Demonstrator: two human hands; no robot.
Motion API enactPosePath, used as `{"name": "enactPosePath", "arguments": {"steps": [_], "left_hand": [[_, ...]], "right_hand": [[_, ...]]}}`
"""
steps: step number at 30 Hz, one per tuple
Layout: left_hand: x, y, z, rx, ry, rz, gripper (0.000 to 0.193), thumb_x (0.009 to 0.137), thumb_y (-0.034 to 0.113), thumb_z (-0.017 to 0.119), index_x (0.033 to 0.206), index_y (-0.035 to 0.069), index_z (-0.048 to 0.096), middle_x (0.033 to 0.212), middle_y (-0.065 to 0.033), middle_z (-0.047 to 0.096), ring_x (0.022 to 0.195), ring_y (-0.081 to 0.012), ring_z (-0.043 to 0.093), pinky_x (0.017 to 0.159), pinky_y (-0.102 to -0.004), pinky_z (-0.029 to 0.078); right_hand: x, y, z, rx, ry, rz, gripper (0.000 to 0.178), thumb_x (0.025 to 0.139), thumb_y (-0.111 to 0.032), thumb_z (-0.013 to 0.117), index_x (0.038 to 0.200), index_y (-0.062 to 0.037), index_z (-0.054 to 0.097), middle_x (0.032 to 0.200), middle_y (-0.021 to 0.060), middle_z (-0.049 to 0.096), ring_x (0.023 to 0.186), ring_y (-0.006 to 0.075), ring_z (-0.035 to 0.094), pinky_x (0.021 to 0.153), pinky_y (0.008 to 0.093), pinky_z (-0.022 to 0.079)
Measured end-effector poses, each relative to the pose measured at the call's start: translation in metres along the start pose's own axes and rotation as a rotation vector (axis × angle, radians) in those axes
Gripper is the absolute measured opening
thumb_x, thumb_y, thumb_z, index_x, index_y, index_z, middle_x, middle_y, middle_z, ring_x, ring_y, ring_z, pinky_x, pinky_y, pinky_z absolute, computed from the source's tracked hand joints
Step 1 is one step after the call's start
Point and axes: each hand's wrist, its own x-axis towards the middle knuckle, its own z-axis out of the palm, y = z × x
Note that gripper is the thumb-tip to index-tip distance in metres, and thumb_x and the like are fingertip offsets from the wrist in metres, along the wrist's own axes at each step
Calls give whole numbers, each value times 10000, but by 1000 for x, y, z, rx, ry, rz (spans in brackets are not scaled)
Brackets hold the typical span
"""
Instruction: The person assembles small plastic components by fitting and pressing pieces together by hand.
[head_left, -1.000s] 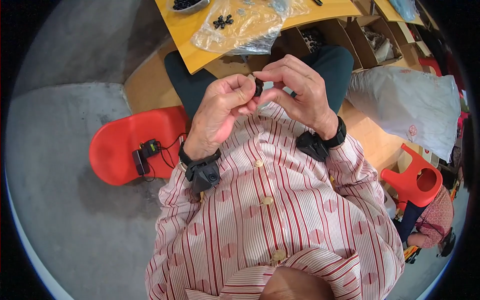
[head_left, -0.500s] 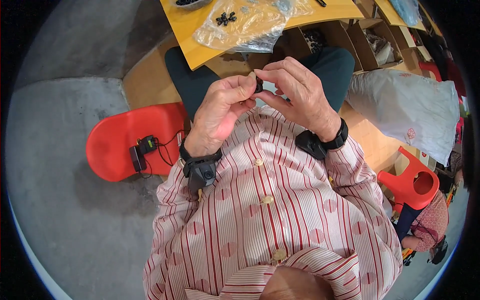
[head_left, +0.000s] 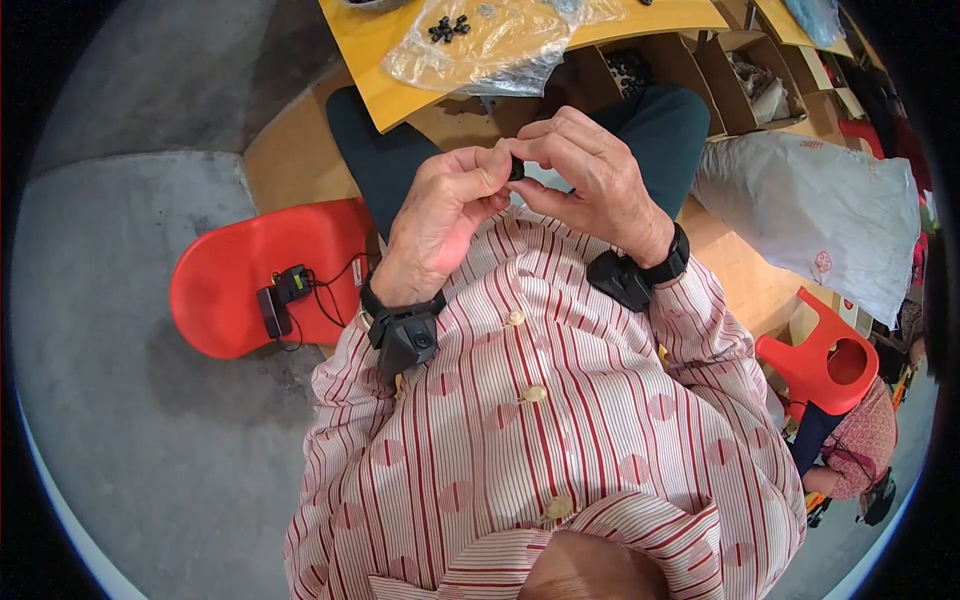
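A small black part sits between my two hands, above my lap and short of the table's near edge. My left hand pinches it from the left with thumb and fingers. From the right, the thumb and forefinger of my right hand close on the same part. Most of it is covered by the fingertips, so its exact kind cannot be made out. Beyond my hands, several similar-looking small black parts lie on a clear plastic bag on the yellow table.
Open cardboard boxes with small parts stand under the table at the right. A large white sack leans beside my right leg. Left of me, a red chair bears a black device with cables. A red stool and another person are at the right.
Both hands keep hold of the small black part and have hardly moved; the right fingers have shifted slightly around it. The table appears slightly higher in the view.
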Motion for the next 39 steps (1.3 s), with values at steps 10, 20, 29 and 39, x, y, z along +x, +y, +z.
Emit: {"name": "enactPosePath", "arguments": {"steps": [10,20,29,39], "left_hand": [[-11,14,15,235,-9,138,192,861,128,602,994,-11,600,912,-27,618,823,-74,553,774,-221,423],[-8,7,19,296,76,281,165,849,82,591,968,-31,607,900,-32,623,814,-64,559,751,-198,418],[-7,7,20,282,107,272,164,850,89,586,962,-30,600,873,-24,608,812,-57,540,747,-203,414],[-11,11,22,360,100,229,175,848,109,589,937,-41,604,823,-18,605,728,-50,529,669,-195,416]], "right_hand": [[-1,0,1,92,-1,125,328,677,-54,718,987,-19,615,851,79,602,745,206,583,650,303,499],[0,2,2,-10,10,83,350,680,-74,739,1006,-39,617,921,81,631,824,231,603,712,320,504],[3,5,1,-21,-53,76,373,706,-109,727,1048,-49,592,937,73,617,849,230,595,694,326,505],[1,-5,1,-445,-281,30,333,810,-332,630,921,-35,529,846,57,513,823,196,529,511,277,495]]}}
